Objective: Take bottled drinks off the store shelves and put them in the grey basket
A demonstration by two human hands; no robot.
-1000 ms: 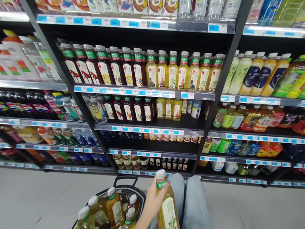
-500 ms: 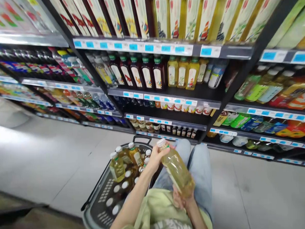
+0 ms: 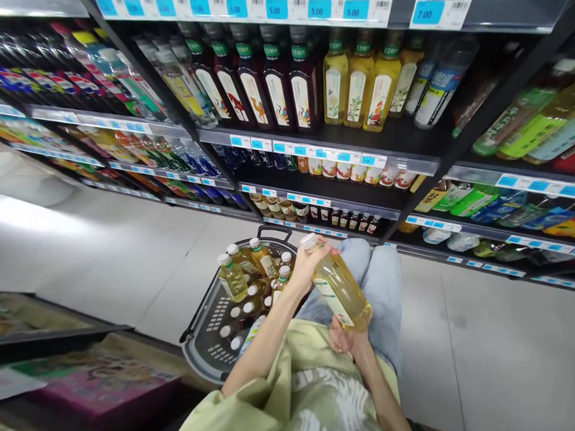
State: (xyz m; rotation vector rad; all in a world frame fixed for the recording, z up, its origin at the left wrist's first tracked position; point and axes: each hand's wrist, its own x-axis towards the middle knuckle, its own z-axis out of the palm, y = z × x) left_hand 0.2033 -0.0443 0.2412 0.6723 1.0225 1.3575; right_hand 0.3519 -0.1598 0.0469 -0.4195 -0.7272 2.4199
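A tilted plastic bottle of pale yellow drink (image 3: 344, 286) with a white cap lies across my lap, held in both hands. My left hand (image 3: 309, 265) is closed around its neck and shoulder, just below the cap. Lower down, my right hand (image 3: 346, 336) has its fingers curled at the base of the bottle, which partly hides them. Part of the white label faces me. To the left of my legs stands a grey shopping basket (image 3: 198, 352), holding several white-capped bottles; one yellow bottle (image 3: 233, 278) stands upright near its left side. My left forearm covers part of the basket.
Drink shelves (image 3: 393, 150) run across the front, with dark tea bottles (image 3: 269, 93) and yellow bottles (image 3: 380, 89) in rows. A display with a pink box (image 3: 104, 379) is at the lower left. Pale tiled floor (image 3: 504, 352) extends to the right.
My view has tipped downward, so the shelves sit higher in the picture. The bottle has turned slightly and shows more of its label. Both hands remain on it.
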